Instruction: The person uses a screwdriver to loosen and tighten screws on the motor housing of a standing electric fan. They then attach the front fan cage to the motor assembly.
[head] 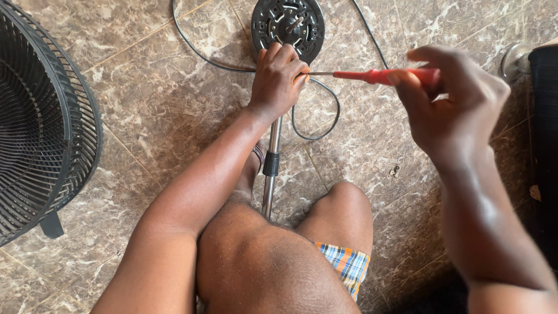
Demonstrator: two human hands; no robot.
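My left hand (279, 78) is closed around the top of a chrome fan pole (270, 174), just below the round black fan base (289, 23), which lies with its underside facing me. My right hand (450, 104) grips a red-handled screwdriver (378, 75), held level, its metal tip reaching the fingers of my left hand. The pole runs down between my bent knees. What the tip touches is hidden behind my left fingers.
A black fan grille (40, 122) lies on the marbled tile floor at the left. A black power cord (317, 110) loops around the base. A small screw (395, 171) rests on the tiles right of the pole. A dark object (543, 134) stands at the right edge.
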